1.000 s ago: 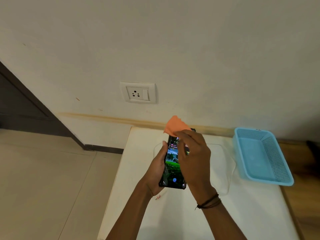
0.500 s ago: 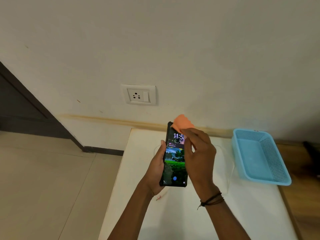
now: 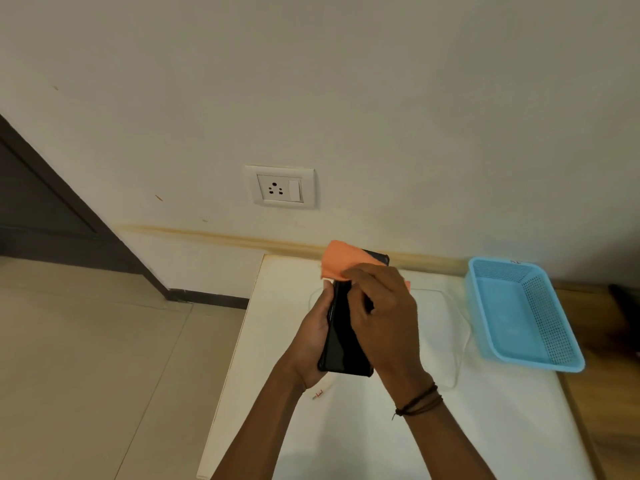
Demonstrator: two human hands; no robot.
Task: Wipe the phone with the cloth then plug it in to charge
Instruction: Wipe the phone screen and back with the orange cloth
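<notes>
My left hand (image 3: 313, 336) grips a black phone (image 3: 343, 348) from below and from its left side, above the white table (image 3: 346, 445). The phone's screen is dark. My right hand (image 3: 382, 313) presses an orange cloth (image 3: 341, 259) onto the phone's upper part; the cloth covers the phone's top left corner. A white charging cable (image 3: 462, 355) lies in a loop on the table under my hands, with its plug end (image 3: 318, 394) near my left wrist. A white wall socket (image 3: 280, 186) with a switch sits on the wall above the table.
A light blue plastic basket (image 3: 554, 327) stands on the table's right side, close to the wall. Left of the table is beige tiled floor (image 3: 86, 375) and a dark door frame (image 3: 45, 202). A wooden surface (image 3: 616, 410) runs along the right edge.
The phone's screen, lit half a second ago, is now dark. My right hand with the cloth stays over the phone's upper part, and the cloth has shifted left across the top corner.
</notes>
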